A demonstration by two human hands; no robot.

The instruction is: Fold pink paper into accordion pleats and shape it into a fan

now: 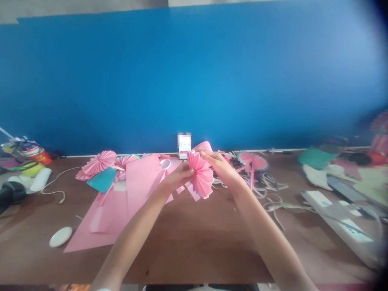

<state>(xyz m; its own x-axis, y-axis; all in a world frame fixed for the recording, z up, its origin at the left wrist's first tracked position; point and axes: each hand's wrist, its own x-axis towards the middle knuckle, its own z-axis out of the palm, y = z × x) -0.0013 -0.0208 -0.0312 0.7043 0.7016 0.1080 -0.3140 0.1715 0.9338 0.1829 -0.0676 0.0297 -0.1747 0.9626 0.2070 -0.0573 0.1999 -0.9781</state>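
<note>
Brown surface [209, 242] faces a blue panel [194, 81]. Over its far middle, the left hand [178, 177] pinches a pleated pink fan [202, 178] between its fingers, apparently to steady the folds; the right hand [218, 162] touches the upper edge, fingers' grip unclear.

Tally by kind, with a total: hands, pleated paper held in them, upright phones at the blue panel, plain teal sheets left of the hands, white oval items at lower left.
Hands (left hand, right hand): 2
Held pleated paper: 1
Upright phone: 1
Teal sheet: 1
White oval item: 1
Total: 6
</note>
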